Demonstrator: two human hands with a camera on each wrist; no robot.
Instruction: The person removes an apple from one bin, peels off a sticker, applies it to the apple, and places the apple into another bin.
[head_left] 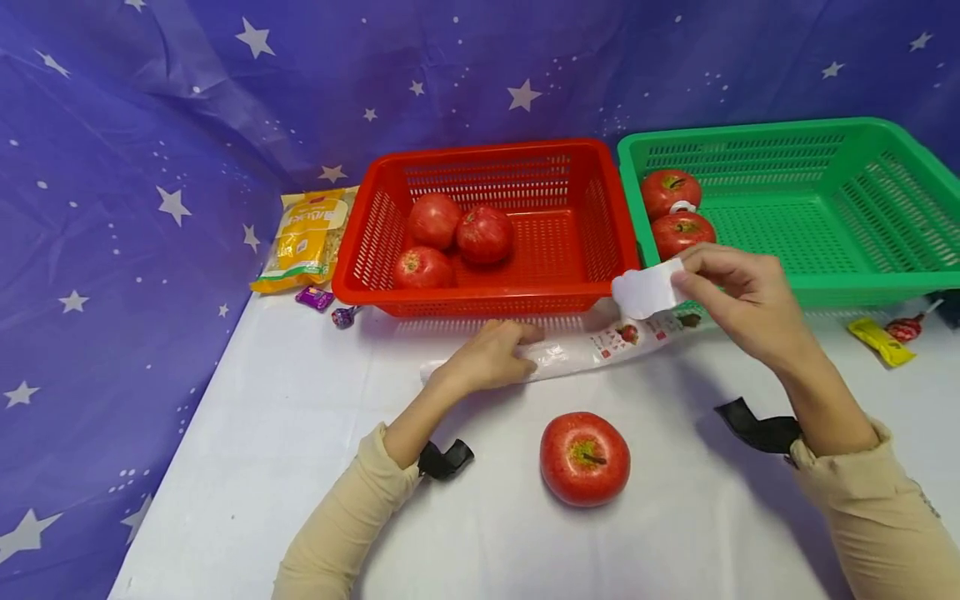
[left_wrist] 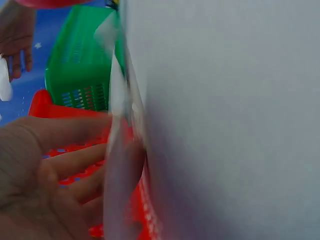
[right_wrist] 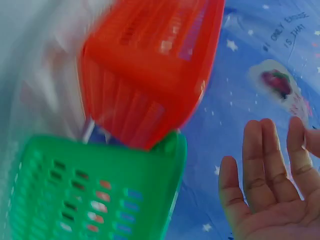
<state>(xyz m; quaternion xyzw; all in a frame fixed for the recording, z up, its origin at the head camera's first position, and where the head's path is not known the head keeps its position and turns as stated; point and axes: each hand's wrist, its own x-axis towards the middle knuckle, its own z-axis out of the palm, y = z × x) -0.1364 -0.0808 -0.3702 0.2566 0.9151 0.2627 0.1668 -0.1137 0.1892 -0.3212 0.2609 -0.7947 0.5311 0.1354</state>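
Sticker (head_left: 647, 289) white, peeled off strip (head_left: 592, 346), pinched by R hand (head_left: 738, 296).

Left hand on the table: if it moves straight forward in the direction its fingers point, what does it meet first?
Probably the red basket. The left hand presses the plastic bag, fingers pointing right and slightly away toward the basket's front wall; depth is uncertain.

Red basket (head_left: 600, 217) seen at 12 o'clock on white table (head_left: 300, 467), three red apples (head_left: 453, 237) held inside. Green basket (head_left: 825, 200) set just beside it toward 1 o'clock, two red apples (head_left: 672, 212) kept at its left end. Yellow snack packet (head_left: 303, 242) laid at 10 o'clock, two small wrapped candies (head_left: 327, 306) placed near it. Yellow wrapped sweet (head_left: 879, 340) and red lollipop (head_left: 907, 327) found at 3 o'clock. Blue star-printed cloth (head_left: 150, 167) hung behind.
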